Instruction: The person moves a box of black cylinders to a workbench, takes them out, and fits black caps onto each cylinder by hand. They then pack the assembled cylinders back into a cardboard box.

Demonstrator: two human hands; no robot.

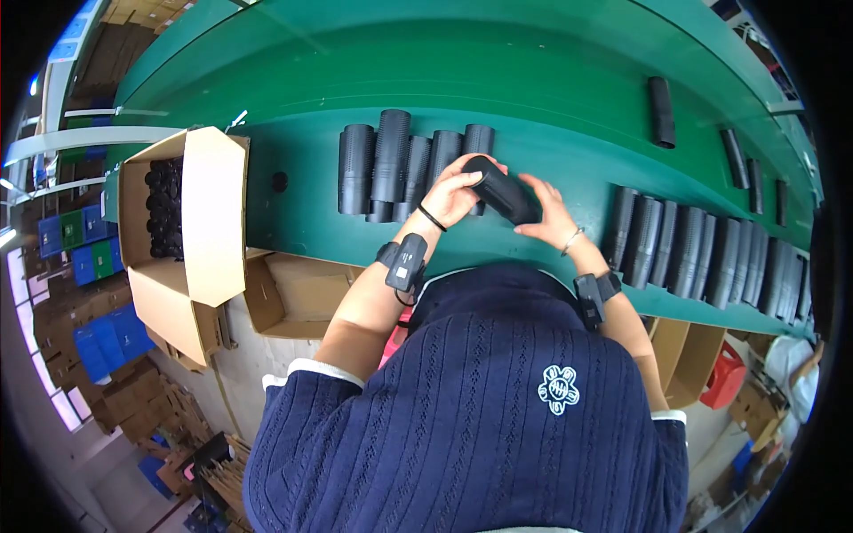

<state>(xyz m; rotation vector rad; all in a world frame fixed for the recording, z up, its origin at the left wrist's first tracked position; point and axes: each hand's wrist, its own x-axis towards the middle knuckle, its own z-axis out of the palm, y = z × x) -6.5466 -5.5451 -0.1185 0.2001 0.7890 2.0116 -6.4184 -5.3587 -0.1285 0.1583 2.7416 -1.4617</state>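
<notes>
A black plastic tube [506, 193] is tilted between my two hands above the green table, its upper end toward the left. My left hand [451, 191] wraps round that upper end, the thumb lying along it. My right hand [555, 216] cups the lower right end, thumb below and fingers above. Just left of my hands, several ribbed black tubes [389, 160] lie side by side in a bunch, some overlapping. To the right, a long row of similar black tubes [689, 251] lies along the table's near edge.
A green conveyor belt [426, 67] runs behind the table, carrying a few black tubes [661, 111]. At left stands an open cardboard box [213, 209] with black parts [163, 209] inside. Other cardboard boxes [293, 293] sit below the near edge, and a red plastic stool [724, 375] at right.
</notes>
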